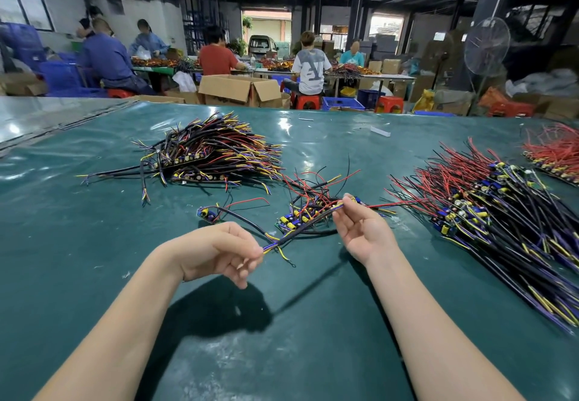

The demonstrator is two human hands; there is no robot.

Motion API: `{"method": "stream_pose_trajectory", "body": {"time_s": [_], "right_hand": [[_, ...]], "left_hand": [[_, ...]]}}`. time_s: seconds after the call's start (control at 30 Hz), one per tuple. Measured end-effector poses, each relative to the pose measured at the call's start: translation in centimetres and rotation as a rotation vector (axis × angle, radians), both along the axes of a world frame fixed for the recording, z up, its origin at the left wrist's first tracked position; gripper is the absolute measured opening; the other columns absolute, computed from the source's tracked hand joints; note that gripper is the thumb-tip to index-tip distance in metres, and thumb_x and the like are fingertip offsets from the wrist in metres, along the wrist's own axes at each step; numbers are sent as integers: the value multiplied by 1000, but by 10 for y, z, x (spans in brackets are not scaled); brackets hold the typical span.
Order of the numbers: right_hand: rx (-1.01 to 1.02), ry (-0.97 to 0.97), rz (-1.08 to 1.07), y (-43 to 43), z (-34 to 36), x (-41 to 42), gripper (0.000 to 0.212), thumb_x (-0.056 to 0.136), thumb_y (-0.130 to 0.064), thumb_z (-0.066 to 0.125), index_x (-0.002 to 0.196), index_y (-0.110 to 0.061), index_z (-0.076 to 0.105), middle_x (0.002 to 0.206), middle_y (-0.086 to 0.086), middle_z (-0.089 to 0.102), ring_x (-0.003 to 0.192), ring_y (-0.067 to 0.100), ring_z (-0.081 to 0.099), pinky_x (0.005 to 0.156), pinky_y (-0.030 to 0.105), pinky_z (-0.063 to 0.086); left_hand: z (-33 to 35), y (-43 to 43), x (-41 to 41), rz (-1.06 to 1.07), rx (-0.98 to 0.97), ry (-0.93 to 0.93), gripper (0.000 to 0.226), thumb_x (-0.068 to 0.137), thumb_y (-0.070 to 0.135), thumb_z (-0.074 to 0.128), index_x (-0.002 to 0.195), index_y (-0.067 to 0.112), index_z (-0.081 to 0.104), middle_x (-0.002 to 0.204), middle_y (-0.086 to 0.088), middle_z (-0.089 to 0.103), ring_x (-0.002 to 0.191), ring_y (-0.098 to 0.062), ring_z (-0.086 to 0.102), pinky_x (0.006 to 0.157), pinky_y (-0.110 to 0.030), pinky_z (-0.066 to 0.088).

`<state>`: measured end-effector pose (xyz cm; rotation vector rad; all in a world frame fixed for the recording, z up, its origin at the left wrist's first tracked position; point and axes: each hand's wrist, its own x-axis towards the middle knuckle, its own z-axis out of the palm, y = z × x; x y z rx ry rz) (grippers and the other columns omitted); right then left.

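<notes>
Just below the centre of the view, a black sheathed lead (305, 224) is stretched on a slant between both hands, held a little above the green table cover (94, 228). The left hand (219, 250), at about 7 o'clock from the centre, pinches the lead's near end between thumb and forefinger, where thin purple and yellow cores fan out. Its other fingers are curled under. The right hand (363, 231), at about 4 o'clock with its palm turned towards the camera, pinches the far end between its thumb and forefinger tips, and its remaining fingers are loosely bent. Directly behind the lead, at 12 o'clock from it, lies a small tangle of boards and wires (308, 195). A single board (206, 214) with its own wire lies at 10 o'clock. A tall bundle of wired boards (213, 153) sits further off at 11 o'clock. A long heap of red and black harnesses (488, 209) spreads at 3 o'clock, and a red-wire pile (554, 153) lies at 2 o'clock by the edge.
</notes>
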<state>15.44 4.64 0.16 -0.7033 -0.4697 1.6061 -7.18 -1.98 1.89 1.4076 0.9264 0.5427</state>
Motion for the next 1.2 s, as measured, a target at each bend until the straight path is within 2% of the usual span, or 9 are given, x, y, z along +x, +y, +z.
{"method": "stream_pose_trajectory", "body": {"time_s": [0.13,0.23,0.5,0.63,0.77,0.87,0.93,1.0,1.2], "right_hand": [[44,7,29,-2,2,-2,19,90,4,47,77,-7,56,49,0,64,43,9,63,43,17,51],[108,9,19,-3,5,-2,21,91,5,45,78,-7,55,49,0,63,44,9,63,44,18,52],[2,62,-1,-4,4,1,18,91,4,47,75,-3,54,47,2,64,42,10,63,43,18,51],[-37,33,33,-3,2,0,18,90,4,49,75,-1,57,49,3,65,42,10,63,42,17,50],[-53,-13,5,-2,2,5,19,90,4,49,73,-1,56,47,2,64,41,9,62,41,17,50],[-48,-45,-30,-1,3,14,20,90,4,49,73,-3,55,46,1,63,39,7,61,41,16,49],[-34,-108,57,-4,6,11,18,90,4,48,76,-3,57,48,0,63,40,7,61,42,15,49],[6,-228,223,-9,7,1,15,89,4,47,82,-3,59,49,-3,63,41,5,60,42,14,48],[294,-612,800,-28,9,-32,24,88,8,44,94,-10,59,59,-8,63,47,3,57,47,17,49]], "left_hand": [[-3,2,0,122,39,139,20,42,32,61,37,16,49,40,4,40,32,-7,34,49,-22,49],[-4,3,0,140,64,171,18,47,25,60,37,16,48,40,5,38,32,-6,30,50,-25,51],[4,-2,0,48,149,-135,20,61,22,65,43,12,61,46,7,50,39,-5,47,53,-21,52],[11,-6,4,-25,209,-95,22,58,31,62,43,14,63,42,6,52,42,-6,55,43,-8,41],[10,-7,-8,-72,93,38,26,55,36,70,46,12,65,45,2,57,46,-11,62,47,-13,45],[7,-4,-15,38,13,79,50,53,60,78,55,11,69,57,-4,62,48,-13,59,52,-21,52],[2,2,-13,223,8,70,50,77,58,59,59,13,72,63,-5,65,50,-11,59,52,-22,52],[-3,8,-4,367,-3,41,43,93,37,46,67,14,72,64,-2,67,50,-8,59,50,-21,51],[-19,13,29,469,57,-114,17,91,31,53,96,20,65,90,1,65,69,-7,61,54,-19,51]]}}
